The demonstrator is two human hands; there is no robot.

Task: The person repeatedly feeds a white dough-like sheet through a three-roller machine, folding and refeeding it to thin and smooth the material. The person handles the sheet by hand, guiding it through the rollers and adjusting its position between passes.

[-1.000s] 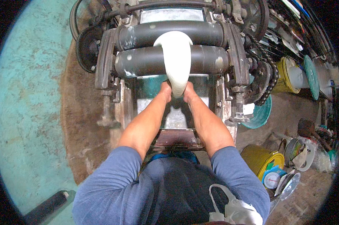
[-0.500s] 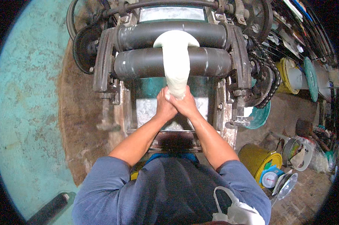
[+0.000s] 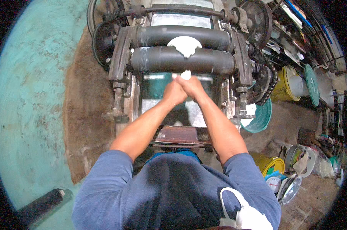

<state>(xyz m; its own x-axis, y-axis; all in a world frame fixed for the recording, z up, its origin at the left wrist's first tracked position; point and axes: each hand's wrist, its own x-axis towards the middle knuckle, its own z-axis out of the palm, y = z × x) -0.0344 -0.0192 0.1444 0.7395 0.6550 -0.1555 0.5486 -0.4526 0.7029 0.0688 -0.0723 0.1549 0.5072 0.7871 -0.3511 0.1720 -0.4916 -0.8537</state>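
A lump of white dough [image 3: 184, 45] lies in the gap between two dark rollers, its ragged lower end hanging over the near roller [image 3: 152, 61]. The far roller [image 3: 152, 37] turns up right behind it. Just below the near roller, my left hand [image 3: 174, 92] and my right hand [image 3: 192, 85] are closed and pressed together. A torn white dough tip [image 3: 186, 74] pokes out above their fingers, apart from the lump on the rollers. How much dough sits inside my hands is hidden.
Heavy side frames [image 3: 121, 53] with bolts flank the rollers. A chain [image 3: 272, 78] and wheels stand at the right. A teal tub [image 3: 263, 117], yellow bucket [image 3: 271, 165] and dial scale [image 3: 273, 183] are on the right floor. A dark cylinder [image 3: 41, 207] lies at lower left.
The long dough strip from rollers to hands has parted. A torn piece stays in my hands, and a smaller lump remains between the rollers. The view has shifted slightly.
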